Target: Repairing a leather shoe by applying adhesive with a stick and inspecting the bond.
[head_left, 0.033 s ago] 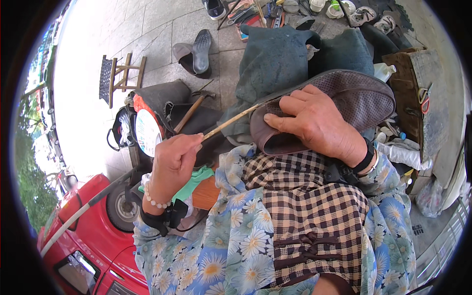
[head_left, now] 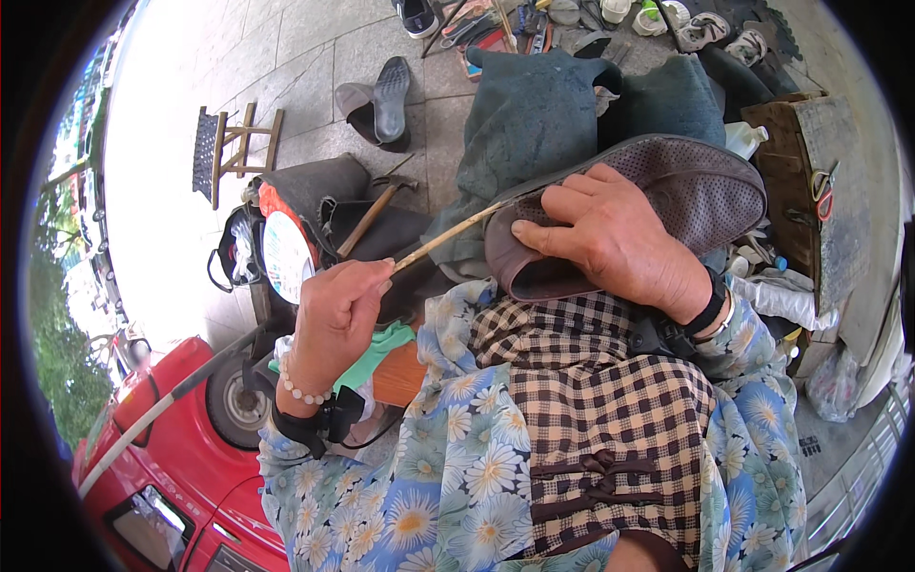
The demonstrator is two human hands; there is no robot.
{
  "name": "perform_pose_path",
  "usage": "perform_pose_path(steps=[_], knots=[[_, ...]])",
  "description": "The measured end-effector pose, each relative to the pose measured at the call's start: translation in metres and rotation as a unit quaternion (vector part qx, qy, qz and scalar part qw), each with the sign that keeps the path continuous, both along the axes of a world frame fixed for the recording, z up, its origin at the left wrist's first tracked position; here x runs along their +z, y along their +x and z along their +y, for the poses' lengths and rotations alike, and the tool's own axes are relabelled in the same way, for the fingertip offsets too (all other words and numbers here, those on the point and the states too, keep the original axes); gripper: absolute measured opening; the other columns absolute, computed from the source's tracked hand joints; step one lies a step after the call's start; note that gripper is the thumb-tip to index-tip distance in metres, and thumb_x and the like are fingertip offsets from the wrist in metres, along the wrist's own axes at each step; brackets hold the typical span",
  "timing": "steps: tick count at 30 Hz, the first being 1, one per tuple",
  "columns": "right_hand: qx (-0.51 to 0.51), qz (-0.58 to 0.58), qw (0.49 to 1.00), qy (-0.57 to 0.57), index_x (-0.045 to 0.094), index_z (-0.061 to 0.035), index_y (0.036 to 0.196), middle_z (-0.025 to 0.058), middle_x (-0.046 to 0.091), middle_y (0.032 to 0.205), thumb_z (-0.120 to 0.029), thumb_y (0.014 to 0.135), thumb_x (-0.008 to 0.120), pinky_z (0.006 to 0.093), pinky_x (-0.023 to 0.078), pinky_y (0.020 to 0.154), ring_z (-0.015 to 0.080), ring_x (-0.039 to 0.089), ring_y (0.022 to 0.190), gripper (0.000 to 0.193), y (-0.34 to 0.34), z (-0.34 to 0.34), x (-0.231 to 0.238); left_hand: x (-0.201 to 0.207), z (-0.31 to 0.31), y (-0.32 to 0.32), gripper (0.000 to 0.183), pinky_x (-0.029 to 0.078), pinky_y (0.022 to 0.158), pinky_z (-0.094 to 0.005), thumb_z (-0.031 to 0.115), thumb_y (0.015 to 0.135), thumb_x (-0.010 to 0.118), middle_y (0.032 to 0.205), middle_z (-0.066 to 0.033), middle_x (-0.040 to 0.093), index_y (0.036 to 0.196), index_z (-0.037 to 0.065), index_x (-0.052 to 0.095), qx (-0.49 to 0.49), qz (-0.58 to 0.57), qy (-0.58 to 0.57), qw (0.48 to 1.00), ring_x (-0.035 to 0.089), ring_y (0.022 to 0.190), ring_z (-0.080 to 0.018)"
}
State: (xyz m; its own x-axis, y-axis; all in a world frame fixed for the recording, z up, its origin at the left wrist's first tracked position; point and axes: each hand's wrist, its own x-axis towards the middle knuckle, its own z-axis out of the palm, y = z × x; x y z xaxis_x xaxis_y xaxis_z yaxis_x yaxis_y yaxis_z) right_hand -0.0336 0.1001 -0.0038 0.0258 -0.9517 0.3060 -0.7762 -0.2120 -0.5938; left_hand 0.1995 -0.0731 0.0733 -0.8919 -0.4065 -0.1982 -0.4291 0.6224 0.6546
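My left hand (head_left: 338,310) pinches one end of a thin, pale wooden stick (head_left: 448,234) between thumb and fingers. The stick slants up to the right, and its far tip meets the edge of a brown shoe (head_left: 715,191) near the sole; exactly what it touches there is too small to tell. Wrapped over the shoe's side, my right hand (head_left: 610,238) holds it tilted above my lap, with the opening toward me and the toe to the right. The upper is dotted with small holes. Beneath the shoe lies a dark green cloth (head_left: 529,119).
A hammer (head_left: 367,221) rests on dark material at the left, beside a white-and-orange round container (head_left: 286,253). Beyond are a small wooden stool (head_left: 246,153) and a grey shoe sole (head_left: 391,100). Scissors (head_left: 823,195) hang at a wooden box (head_left: 805,143). A red vehicle (head_left: 181,410) stands lower left.
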Motion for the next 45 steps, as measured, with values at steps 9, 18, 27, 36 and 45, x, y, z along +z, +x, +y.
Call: perform_pose_path(steps=[9,18,27,36,45], knots=[[-0.003,-0.002,1.0,0.0,0.066,-0.0119,0.096,0.0019,0.05,0.073,-0.014,0.068,0.062,0.0326,0.04,0.069,0.0198,0.055,0.073,0.029,0.0,0.001,-0.002,0.01,-0.003,-0.009,0.02,0.048,0.057,-0.0316,-0.005,0.078,0.054,0.077,-0.0163,0.063,0.096,-0.002,0.063,-0.033,-0.053,-0.025,0.998,0.062,0.064,-0.0292],[-0.004,-0.019,1.0,-0.012,0.065,-0.0118,0.097,0.0022,0.05,0.072,-0.013,0.068,0.064,0.0335,0.041,0.067,0.0206,0.055,0.071,0.029,-0.001,-0.001,-0.007,0.019,0.015,-0.031,0.031,0.045,0.05,-0.0372,0.004,0.073,0.06,0.069,-0.0105,0.054,0.104,0.005,0.06,-0.119,-0.164,-0.245,0.948,0.058,0.059,-0.0299],[-0.008,-0.027,0.999,-0.016,0.065,-0.0135,0.098,0.0022,0.049,0.07,-0.012,0.068,0.065,0.034,0.04,0.065,0.0211,0.054,0.069,0.031,-0.001,-0.001,-0.008,0.022,0.042,-0.014,0.032,0.041,0.046,-0.0324,0.001,0.07,0.057,0.068,-0.0068,0.049,0.101,-0.002,0.058,-0.209,-0.173,-0.321,0.908,0.054,0.054,-0.0208],[0.005,-0.017,1.0,-0.021,0.064,-0.0139,0.101,0.0024,0.047,0.07,-0.012,0.068,0.066,0.0339,0.038,0.063,0.0219,0.052,0.068,0.033,-0.004,-0.001,-0.01,0.047,0.039,-0.049,0.031,0.043,0.047,-0.0311,0.005,0.068,0.059,0.068,-0.0067,0.052,0.098,-0.004,0.058,-0.292,-0.239,-0.363,0.852,0.056,0.056,-0.0203],[0.001,-0.017,1.0,-0.01,0.064,-0.0153,0.102,0.0014,0.047,0.072,-0.01,0.066,0.066,0.0343,0.039,0.064,0.0214,0.051,0.069,0.036,-0.001,0.003,-0.009,0.02,0.031,-0.012,0.03,0.041,0.046,-0.031,0.004,0.069,0.06,0.067,-0.0054,0.049,0.099,-0.003,0.059,-0.26,-0.114,-0.352,0.892,0.053,0.054,-0.0182]])
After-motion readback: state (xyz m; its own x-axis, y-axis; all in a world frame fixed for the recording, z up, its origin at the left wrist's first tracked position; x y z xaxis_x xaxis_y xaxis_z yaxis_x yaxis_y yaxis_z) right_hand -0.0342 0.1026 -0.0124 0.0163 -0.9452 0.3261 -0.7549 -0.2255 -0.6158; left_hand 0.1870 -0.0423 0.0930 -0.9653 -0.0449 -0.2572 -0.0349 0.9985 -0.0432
